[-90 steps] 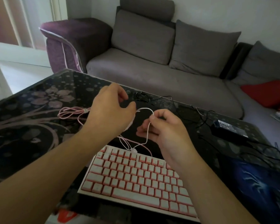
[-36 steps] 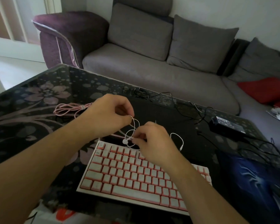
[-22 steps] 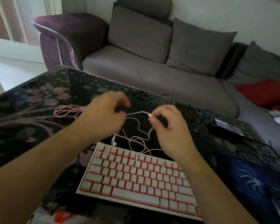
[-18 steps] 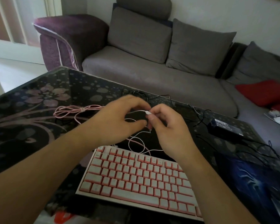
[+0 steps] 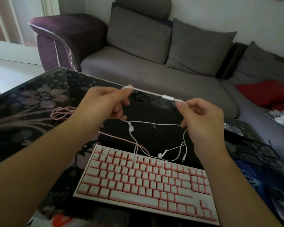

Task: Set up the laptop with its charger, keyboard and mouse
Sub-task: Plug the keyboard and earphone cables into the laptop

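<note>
A white and pink keyboard (image 5: 147, 179) lies near the table's front edge, its pink cable (image 5: 62, 111) coiled to the left. Behind it lies a closed black laptop (image 5: 156, 133). Above the laptop my left hand (image 5: 102, 107) and my right hand (image 5: 202, 118) each pinch a white wired earphone cable (image 5: 156, 125) and hold it stretched between them. Its inline remote (image 5: 168, 97) sits near my right fingers. The earbuds (image 5: 161, 154) and the plug dangle onto the laptop. The black charger brick (image 5: 233, 126) lies to the right, partly hidden by my right hand.
The dark glass table (image 5: 31, 99) has a flower pattern. A blue mouse pad (image 5: 266, 182) and tangled black cables (image 5: 259, 148) lie at the right. A grey sofa (image 5: 154, 69) with a red cushion (image 5: 266, 92) stands behind the table.
My hands rose from just above the keyboard and moved apart, pulling the bunched earphone cable out into a taut line between them. Loops of cable now hang down onto the laptop.
</note>
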Action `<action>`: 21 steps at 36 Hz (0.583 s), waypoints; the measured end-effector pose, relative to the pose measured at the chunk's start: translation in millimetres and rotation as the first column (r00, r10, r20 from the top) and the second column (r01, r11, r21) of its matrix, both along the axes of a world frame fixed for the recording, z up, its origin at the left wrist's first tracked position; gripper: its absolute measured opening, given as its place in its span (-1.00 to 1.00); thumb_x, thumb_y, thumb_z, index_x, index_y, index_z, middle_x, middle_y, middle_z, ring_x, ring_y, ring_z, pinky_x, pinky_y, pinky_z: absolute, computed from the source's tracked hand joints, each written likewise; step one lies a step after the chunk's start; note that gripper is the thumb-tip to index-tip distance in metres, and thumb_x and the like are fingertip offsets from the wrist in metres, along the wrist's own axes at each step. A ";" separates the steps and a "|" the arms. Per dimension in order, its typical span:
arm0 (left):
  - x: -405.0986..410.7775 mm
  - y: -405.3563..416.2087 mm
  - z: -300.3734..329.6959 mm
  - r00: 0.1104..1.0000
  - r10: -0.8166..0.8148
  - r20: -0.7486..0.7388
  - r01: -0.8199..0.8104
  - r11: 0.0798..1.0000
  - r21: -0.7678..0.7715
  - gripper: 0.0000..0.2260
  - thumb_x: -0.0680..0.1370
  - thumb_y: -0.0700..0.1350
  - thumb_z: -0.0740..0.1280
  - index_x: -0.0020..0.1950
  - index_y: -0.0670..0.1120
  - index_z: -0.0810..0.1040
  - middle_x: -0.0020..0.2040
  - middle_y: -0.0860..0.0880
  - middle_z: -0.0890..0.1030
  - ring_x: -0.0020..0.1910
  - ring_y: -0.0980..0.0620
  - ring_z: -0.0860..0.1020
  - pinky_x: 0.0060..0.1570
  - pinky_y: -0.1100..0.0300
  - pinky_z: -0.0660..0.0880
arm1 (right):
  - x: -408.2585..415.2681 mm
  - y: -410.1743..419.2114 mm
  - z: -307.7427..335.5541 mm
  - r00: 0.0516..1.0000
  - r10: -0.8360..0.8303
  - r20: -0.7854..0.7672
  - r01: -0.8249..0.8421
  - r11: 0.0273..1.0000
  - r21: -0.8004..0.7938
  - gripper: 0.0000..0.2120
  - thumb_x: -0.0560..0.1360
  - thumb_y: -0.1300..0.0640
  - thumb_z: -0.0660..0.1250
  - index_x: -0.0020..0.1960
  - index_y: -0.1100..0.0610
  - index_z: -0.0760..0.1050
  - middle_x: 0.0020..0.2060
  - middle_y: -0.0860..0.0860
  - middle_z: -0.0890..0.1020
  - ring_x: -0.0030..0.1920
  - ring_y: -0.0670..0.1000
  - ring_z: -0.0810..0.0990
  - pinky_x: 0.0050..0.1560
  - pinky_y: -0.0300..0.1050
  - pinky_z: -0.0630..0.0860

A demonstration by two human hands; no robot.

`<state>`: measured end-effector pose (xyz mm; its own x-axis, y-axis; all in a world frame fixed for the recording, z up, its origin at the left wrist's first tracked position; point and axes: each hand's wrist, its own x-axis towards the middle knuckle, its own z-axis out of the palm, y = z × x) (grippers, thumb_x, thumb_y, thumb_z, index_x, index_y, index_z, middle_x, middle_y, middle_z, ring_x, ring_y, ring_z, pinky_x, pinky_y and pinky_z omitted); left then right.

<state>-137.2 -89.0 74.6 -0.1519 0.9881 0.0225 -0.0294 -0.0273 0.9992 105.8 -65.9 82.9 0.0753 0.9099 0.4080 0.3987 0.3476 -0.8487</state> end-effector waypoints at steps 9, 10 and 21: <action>1.7 2.6 4.7 0.973 0.151 -0.177 -0.118 0.976 0.185 -0.82 0.63 -0.01 0.38 -0.10 -0.05 0.67 -0.23 -0.01 0.68 -0.16 0.09 0.69 0.06 0.13 0.65 | 5.8 0.6 12.4 0.896 0.087 -0.435 -0.099 0.995 -0.004 -0.77 0.68 0.15 0.34 -0.12 0.16 0.64 -0.37 -0.03 0.51 -0.36 -0.09 0.44 -0.03 -0.05 0.67; 1.3 3.4 4.0 0.947 0.214 -0.238 -0.164 0.963 0.213 -0.87 0.65 -0.03 0.36 -0.02 -0.01 0.68 -0.16 0.02 0.72 -0.12 0.16 0.70 0.07 0.18 0.61 | 7.8 2.1 13.1 0.873 0.090 -0.480 -0.108 0.994 -0.008 -0.77 0.69 0.14 0.33 -0.11 0.14 0.64 -0.35 -0.02 0.50 -0.35 -0.09 0.45 0.00 -0.06 0.66; -19.5 14.1 -2.0 0.927 0.151 0.343 -0.140 0.989 -0.054 -0.67 0.72 0.05 0.23 -0.12 -0.11 0.57 -0.37 -0.01 0.52 -0.31 0.00 0.63 0.01 -0.01 0.67 | 17.8 9.0 9.3 0.779 -0.069 -0.623 -0.127 0.956 -0.264 -0.50 0.57 -0.33 0.32 -0.24 0.10 0.55 -0.42 -0.04 0.24 -0.44 -0.07 0.23 -0.31 -0.15 0.38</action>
